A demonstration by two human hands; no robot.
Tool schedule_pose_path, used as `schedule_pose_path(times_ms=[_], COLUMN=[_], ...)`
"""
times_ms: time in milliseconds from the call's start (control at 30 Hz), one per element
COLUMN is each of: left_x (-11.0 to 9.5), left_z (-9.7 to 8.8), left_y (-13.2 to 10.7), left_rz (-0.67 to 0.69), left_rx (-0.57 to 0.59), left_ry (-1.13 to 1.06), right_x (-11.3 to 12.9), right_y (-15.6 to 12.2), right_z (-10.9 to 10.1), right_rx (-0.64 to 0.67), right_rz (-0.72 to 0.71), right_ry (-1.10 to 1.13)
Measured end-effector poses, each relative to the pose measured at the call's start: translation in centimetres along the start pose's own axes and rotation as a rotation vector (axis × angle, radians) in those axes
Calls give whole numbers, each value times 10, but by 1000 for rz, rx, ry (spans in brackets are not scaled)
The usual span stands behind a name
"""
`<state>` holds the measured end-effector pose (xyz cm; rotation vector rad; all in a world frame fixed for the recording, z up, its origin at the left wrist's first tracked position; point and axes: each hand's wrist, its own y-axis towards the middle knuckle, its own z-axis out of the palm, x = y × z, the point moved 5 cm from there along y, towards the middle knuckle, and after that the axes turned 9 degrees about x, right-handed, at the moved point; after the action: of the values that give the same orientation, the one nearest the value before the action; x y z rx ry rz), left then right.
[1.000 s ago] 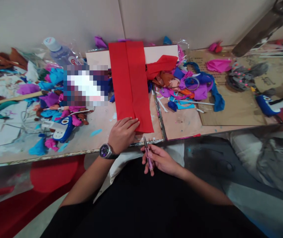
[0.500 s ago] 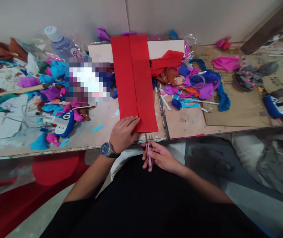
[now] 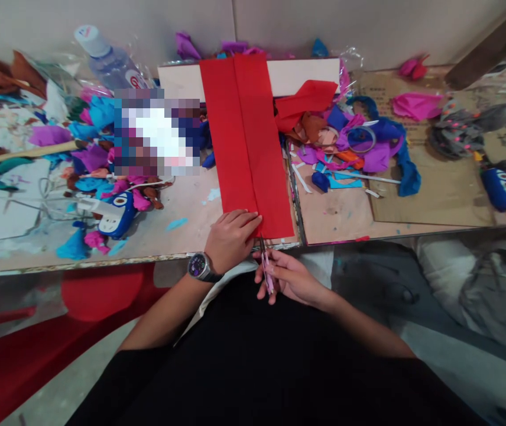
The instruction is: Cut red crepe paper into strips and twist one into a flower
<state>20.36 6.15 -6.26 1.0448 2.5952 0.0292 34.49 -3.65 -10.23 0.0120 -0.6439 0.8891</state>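
Note:
A long strip of red crepe paper (image 3: 257, 142), with a fold line or seam down its middle, lies on the table towards me. My left hand (image 3: 232, 238) rests flat over its near left end, fingers together and stretched out, a watch on the wrist. Just below the near edge, my right hand (image 3: 295, 277) grips a small pair of scissors (image 3: 268, 273) with pinkish handles. Their blades point away from me, tips at the paper's edge beside my left fingers. Whether the tips are above or under the paper, I cannot tell.
Coloured paper scraps (image 3: 93, 157) crowd the left side, with a blue-and-white power strip (image 3: 117, 218) and a clear bottle (image 3: 111, 62). More scraps and a tape roll (image 3: 362, 139) lie right of the strip. Beyond them are cardboard (image 3: 421, 183) and another power strip (image 3: 503, 188).
The scissor tips have come up to the paper's near edge, from just short of it. My left hand has shifted slightly right, nearer the scissors. The whole view has also moved a little.

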Motion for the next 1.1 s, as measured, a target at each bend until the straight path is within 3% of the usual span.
schedule_pose_path(times_ms=[267, 633, 1100], left_x=[-7, -13, -24], left_z=[0, 1, 6], left_y=[-10, -32, -35], left_rz=[10, 74, 86], left_rx=[-10, -163, -223], left_ry=[-48, -104, -99], right_x=[2, -6, -14], right_y=[-1, -9, -17], right_z=[0, -2, -3], right_rx=[-24, -19, -60], right_rz=[-37, -19, -57], right_ry=[13, -27, -42])
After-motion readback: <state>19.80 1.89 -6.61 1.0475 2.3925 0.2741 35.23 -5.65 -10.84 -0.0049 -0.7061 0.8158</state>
